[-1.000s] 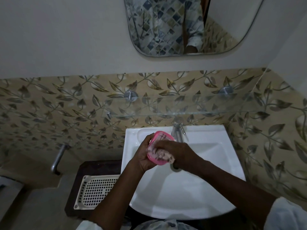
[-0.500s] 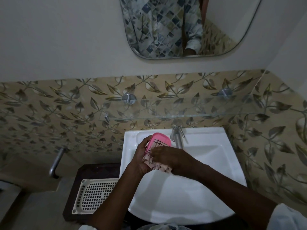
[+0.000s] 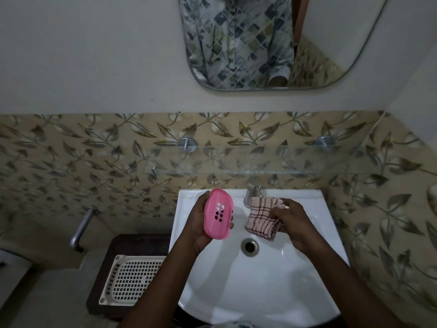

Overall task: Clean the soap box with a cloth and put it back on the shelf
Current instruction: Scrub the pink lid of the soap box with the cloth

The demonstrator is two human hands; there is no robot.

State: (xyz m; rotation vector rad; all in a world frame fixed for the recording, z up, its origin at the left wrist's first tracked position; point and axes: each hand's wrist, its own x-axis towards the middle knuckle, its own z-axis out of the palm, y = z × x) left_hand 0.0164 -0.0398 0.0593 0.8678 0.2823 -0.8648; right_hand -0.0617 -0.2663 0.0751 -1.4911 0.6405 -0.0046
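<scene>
- Pulled the soap box [image 3: 218, 214] away from the cloth [image 3: 261, 218] just now; no more rubbing.
- Gripped in the left hand [image 3: 198, 230], over the sink [image 3: 260, 292].
- Cloth pinched in the right hand [image 3: 295, 223], near the box, not touching.
- Looks wiped; next, probably back on the glass shelf [image 3: 260, 159].

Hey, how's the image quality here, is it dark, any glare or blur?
Head view: dim and underexposed, corners darkest; small glints on the white sink beside the drain; pink soap box and checked cloth are sharp.
</scene>
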